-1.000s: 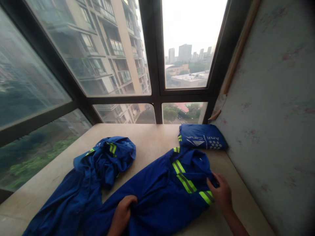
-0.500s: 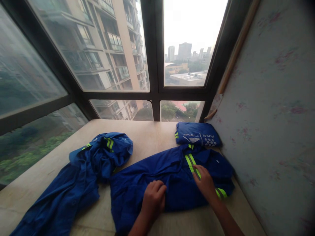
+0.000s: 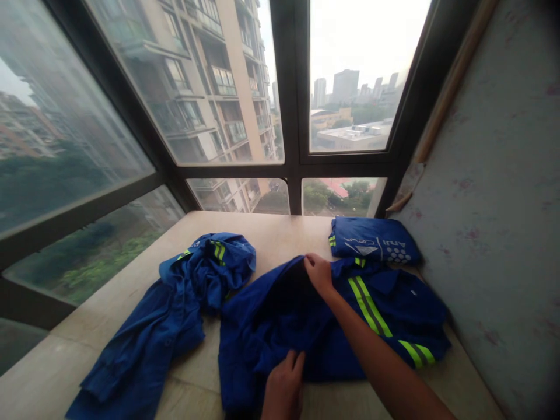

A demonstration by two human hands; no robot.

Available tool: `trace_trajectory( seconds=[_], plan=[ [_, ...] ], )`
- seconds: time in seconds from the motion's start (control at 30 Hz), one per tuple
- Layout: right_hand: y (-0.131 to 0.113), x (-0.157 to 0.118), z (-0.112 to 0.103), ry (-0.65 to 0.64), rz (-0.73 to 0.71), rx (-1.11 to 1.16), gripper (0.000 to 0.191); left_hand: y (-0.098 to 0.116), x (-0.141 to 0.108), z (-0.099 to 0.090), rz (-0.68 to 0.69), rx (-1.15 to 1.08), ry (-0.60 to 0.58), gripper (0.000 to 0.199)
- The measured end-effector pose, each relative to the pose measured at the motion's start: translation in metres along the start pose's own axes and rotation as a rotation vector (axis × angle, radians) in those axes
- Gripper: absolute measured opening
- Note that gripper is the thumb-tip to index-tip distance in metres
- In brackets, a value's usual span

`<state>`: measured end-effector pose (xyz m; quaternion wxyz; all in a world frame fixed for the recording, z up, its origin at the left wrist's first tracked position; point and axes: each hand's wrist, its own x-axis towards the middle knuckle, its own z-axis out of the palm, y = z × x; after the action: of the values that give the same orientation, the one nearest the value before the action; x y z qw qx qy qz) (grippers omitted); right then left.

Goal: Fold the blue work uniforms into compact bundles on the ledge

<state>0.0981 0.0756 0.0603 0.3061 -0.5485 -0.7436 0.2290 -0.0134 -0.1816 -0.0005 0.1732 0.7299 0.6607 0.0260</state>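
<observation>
A blue work jacket [image 3: 271, 332] with yellow-green reflective stripes lies in front of me, its collar end toward the wall. My right hand [image 3: 318, 273] pinches the jacket's far edge and holds it raised, so the dark inside shows beneath. At the near side, my left hand [image 3: 284, 382] has its fingers curled closed on the cloth. Left of the jacket lies a crumpled blue work garment [image 3: 175, 321] with similar stripes, touched by neither hand. Behind the jacket sits a folded blue garment [image 3: 371, 239] with white printed lettering.
Everything lies on a pale ledge [image 3: 258, 227] bounded by dark-framed windows [image 3: 293, 169] at the back and left. A wall with floral wallpaper [image 3: 481, 262] rises on the right, with a peeling strip [image 3: 406, 186] near the window corner.
My right hand has moved from the stripe to the jacket's far edge and lifted it, opening a gap in the cloth. My left hand stays at the near side. The view has shifted left.
</observation>
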Motion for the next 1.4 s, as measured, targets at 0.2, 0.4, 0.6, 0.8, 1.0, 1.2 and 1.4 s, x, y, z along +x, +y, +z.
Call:
trace_trajectory(
  seconds=[0.2, 0.4, 0.6, 0.8, 1.0, 1.2, 1.4],
  plan=[
    [-0.015, 0.013, -0.001, -0.008, -0.174, 0.109, 0.057, 0.018, 0.015, 0.002, -0.009, -0.032, 0.068, 0.059],
    [0.006, -0.099, 0.027, -0.205, -0.227, 0.010, 0.021, -0.021, 0.019, -0.039, -0.042, -0.138, 0.358, 0.036],
    [0.022, -0.169, 0.023, -0.090, -0.419, -0.074, 0.028, -0.109, 0.028, -0.064, -0.398, -0.098, 0.364, 0.036],
    [0.040, -0.215, -0.008, -0.007, -0.475, -0.084, 0.032, -0.147, 0.020, -0.057, -0.245, -0.288, 0.318, 0.034],
    [0.083, -0.252, -0.019, 0.002, -0.224, -0.274, 0.026, -0.154, 0.012, -0.052, -0.177, -0.260, 0.282, 0.031],
    [0.100, -0.237, -0.023, -0.051, 0.197, -0.319, 0.032, -0.147, 0.012, -0.048, -0.146, -0.218, 0.205, 0.036],
    [0.115, -0.197, -0.057, 0.112, 0.431, -0.406, 0.064, -0.127, 0.010, -0.039, -0.243, -0.106, 0.174, 0.047]
  ],
)
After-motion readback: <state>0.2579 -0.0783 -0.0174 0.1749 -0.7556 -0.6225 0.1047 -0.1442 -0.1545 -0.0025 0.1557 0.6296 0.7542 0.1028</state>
